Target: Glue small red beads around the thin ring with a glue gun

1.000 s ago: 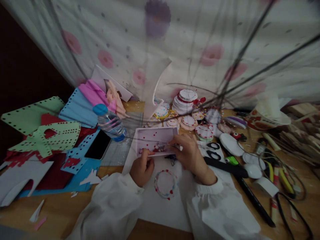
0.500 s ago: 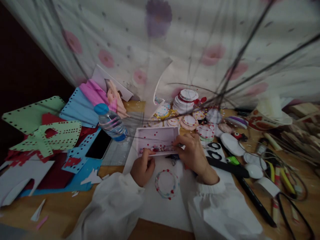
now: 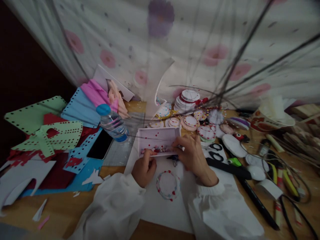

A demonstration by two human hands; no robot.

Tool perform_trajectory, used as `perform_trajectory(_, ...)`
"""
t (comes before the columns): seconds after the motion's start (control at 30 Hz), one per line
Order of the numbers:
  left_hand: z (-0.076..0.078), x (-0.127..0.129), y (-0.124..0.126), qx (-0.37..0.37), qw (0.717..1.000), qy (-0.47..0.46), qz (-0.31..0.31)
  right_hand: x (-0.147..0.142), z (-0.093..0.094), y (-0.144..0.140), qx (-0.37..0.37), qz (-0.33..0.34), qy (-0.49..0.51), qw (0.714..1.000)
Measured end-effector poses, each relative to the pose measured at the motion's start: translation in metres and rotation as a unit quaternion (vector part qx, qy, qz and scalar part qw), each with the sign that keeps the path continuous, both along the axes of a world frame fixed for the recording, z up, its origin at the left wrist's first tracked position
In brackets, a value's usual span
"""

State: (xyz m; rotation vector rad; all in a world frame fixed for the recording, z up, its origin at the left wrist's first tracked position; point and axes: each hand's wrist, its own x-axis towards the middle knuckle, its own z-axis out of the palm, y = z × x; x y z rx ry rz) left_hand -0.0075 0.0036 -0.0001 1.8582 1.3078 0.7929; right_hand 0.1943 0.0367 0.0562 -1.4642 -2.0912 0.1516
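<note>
A shallow pale pink box (image 3: 160, 134) lies tilted towards me, with several small red and pale beads (image 3: 160, 148) gathered along its near side. My left hand (image 3: 144, 168) is closed on the box's near left edge, thumb and finger at the rim. Over the right end of the box, the bent fingers of my right hand (image 3: 193, 156) reach inside, close together at the tips. What they hold, if anything, I cannot make out. Between my wrists, a beaded ring (image 3: 168, 171) with red and light blue beads rests on white paper (image 3: 160, 213).
A water bottle (image 3: 113, 123) and black phone (image 3: 100, 145) lie left, beside cut felt pieces (image 3: 62, 135). Behind the box are decorated discs (image 3: 190, 121). Scissors (image 3: 215, 151), a black rod-like tool (image 3: 230, 168) and pliers (image 3: 287, 181) lie right. Dark strands cross the view.
My right hand has shifted slightly left and its fingertips reach further into the box. The left hand keeps its hold. The whole view has moved a little.
</note>
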Motion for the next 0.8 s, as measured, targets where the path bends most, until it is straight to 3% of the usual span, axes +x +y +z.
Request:
perform_trajectory(0.3, -0.002, -0.001, 0.001, 0.004, 1.000, -0.017, 0.003, 0.009, 0.001, 0.001, 0.058, -0.028, 0.069, 0.996)
perform_trajectory(0.57, 0.002, -0.001, 0.000, 0.001, 0.997, -0.076, -0.002, 0.011, 0.021, -0.006, 0.108, -0.042, 0.161, 0.980)
perform_trajectory(0.7, 0.006, 0.000, -0.001, -0.020, 0.986, -0.166, 0.007, 0.014, 0.027, -0.019, 0.073, -0.049, 0.247, 0.965)
perform_trajectory(0.8, 0.009, 0.003, 0.000, -0.067, 0.976, -0.206, 0.022, 0.019, 0.019, -0.034, 0.022, -0.049, 0.294, 0.954)
